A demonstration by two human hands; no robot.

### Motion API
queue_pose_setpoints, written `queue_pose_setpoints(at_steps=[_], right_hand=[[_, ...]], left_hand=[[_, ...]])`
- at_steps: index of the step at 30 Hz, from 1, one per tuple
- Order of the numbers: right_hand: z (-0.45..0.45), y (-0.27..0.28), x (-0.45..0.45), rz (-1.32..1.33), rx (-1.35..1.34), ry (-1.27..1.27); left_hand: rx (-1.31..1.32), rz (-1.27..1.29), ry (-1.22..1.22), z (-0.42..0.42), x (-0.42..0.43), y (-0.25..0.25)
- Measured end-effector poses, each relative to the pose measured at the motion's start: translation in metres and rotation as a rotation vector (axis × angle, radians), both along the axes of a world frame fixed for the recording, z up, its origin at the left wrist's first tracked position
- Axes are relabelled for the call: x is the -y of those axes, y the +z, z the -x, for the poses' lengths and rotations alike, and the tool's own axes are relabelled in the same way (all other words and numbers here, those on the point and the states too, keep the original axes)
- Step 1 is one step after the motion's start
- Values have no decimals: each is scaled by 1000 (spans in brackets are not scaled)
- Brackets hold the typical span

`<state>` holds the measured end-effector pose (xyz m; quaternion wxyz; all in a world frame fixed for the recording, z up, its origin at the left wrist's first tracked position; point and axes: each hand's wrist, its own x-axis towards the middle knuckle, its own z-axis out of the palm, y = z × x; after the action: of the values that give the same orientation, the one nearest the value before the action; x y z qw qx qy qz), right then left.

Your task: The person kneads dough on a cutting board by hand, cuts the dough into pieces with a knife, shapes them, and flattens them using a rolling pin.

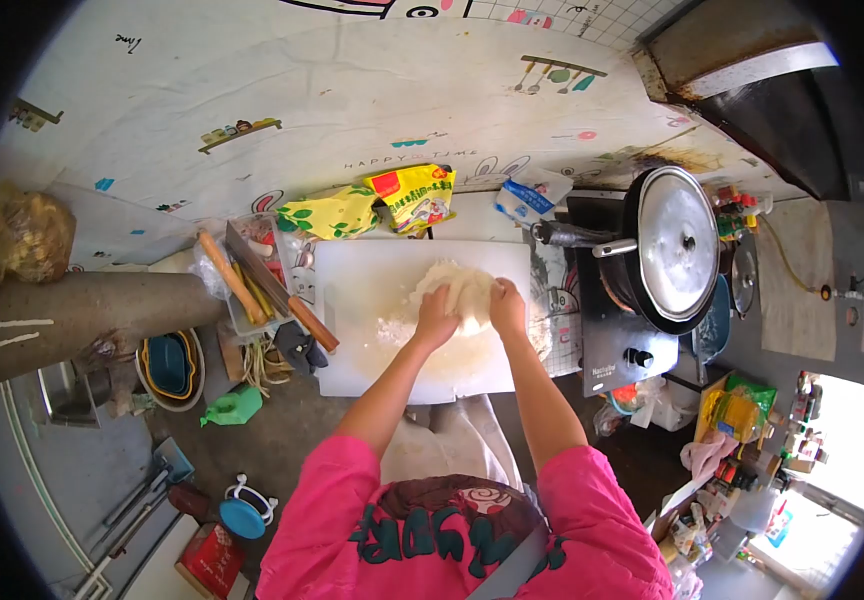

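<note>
A pale, floury sheet of dough (469, 292) lies on the white board (352, 300) in front of me, with loose flour around it. My left hand (436, 318) is at the dough's near left edge, its fingers curled onto it. At the right edge, my right hand (508, 308) pinches the dough between thumb and fingers. Parts of the fingers of both hands are hidden by the dough or turned away from view.
Left of the board stands a clear bin (252, 318) holding a rolling pin (231, 277) and a knife (262, 258). Yellow bags (414, 198) sit behind the board. To the right, a lidded wok (680, 243) rests on the stove (617, 350), its handle pointing toward the board.
</note>
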<state>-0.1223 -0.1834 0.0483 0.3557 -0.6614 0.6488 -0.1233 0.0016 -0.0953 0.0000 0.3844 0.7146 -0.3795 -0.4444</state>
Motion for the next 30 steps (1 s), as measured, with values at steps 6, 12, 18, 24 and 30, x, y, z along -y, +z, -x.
queue_pose_setpoints(at_steps=[6,12,18,24,30], right_hand=[[14,-7,-40,-96,56,82],[6,15,-70,-164,103,-76],[-17,-1,-94,382,-76,42],[-23,-88,-110,337,-304,173],[-36,-20,-64,324,-252,125]], left_hand=[[-103,38,-54,5,-49,-26],[5,125,28,14,-92,-4],[210,184,-52,8,-91,19],[-183,238,-18,8,-86,-35],[150,76,-186,-10,-65,30]])
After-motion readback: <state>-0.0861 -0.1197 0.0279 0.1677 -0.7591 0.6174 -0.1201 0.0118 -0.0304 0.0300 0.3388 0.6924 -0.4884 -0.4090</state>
